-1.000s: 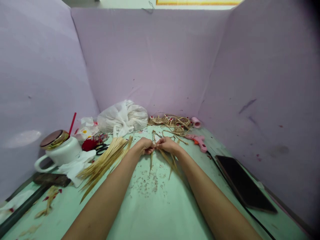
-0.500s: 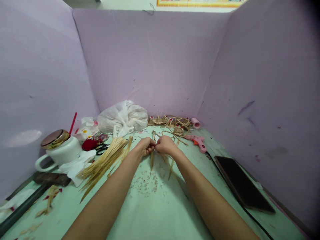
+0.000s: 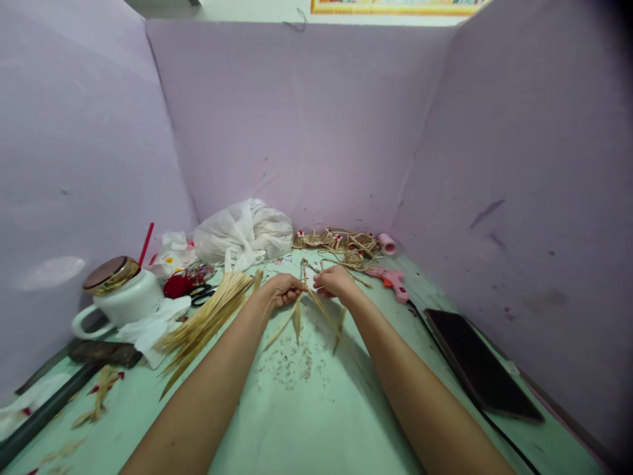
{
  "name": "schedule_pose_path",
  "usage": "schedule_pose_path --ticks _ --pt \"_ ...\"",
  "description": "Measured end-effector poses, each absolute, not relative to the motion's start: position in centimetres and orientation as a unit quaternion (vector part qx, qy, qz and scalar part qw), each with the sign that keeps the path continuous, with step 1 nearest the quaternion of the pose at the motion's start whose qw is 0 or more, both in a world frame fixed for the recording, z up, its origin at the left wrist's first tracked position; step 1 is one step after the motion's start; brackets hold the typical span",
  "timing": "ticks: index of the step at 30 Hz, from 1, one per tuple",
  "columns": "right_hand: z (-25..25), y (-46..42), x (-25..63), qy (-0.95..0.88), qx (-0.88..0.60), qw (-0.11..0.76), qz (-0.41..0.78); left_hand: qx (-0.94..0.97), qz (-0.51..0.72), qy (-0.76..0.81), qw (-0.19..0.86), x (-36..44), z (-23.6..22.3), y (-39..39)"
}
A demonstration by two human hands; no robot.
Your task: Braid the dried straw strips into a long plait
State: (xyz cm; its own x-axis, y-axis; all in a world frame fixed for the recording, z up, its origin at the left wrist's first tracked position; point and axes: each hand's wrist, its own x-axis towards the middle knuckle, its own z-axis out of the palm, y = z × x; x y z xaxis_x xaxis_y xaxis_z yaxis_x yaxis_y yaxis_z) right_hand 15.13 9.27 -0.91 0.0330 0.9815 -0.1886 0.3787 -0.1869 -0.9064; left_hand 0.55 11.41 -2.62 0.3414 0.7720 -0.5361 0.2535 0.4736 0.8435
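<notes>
My left hand (image 3: 284, 290) pinches a flat straw braid at its working end, just left of the table's middle. The finished, narrow part of the braid (image 3: 304, 267) runs away from me beyond the fingers. Several loose straw strips (image 3: 297, 322) fan out toward me below the hands. One strip slants down to the right, under my right hand (image 3: 334, 284). That hand is a little apart from the left, its fingers loosely bent and slightly spread beside the strips. Left of my forearm lies a bundle of dry straw (image 3: 212, 313).
On the left are scissors (image 3: 202, 293), a white mug (image 3: 131, 300), crumpled tissue (image 3: 151, 330) and a hammer (image 3: 103, 354). At the back sit a white plastic bag (image 3: 247, 231) and braided pieces (image 3: 341, 241). To the right are a pink glue gun (image 3: 390, 280) and a phone (image 3: 482, 363).
My hands, which were touching, have drawn apart, the left moving slightly left. The right fingers have loosened. A straw strip now slants out to the lower left.
</notes>
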Motion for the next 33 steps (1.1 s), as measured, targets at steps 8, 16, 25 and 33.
schedule_pose_path --ticks 8,16,25,33 --pt "-2.3 8.6 13.7 -0.528 -0.641 0.307 0.464 0.525 0.196 0.537 0.631 0.8 -2.5 10.8" --pt "-2.6 8.7 13.5 -0.53 -0.626 0.322 0.473 0.573 0.194 0.573 0.552 1.0 -2.0 10.0" --pt "-3.7 8.6 13.2 -0.5 -0.613 0.36 0.495 0.633 0.133 0.634 0.425 0.5 0.3 9.4" --pt "-3.5 8.3 13.1 -0.474 -0.603 0.383 0.515 0.717 0.13 0.623 0.285 3.1 0.7 7.5"
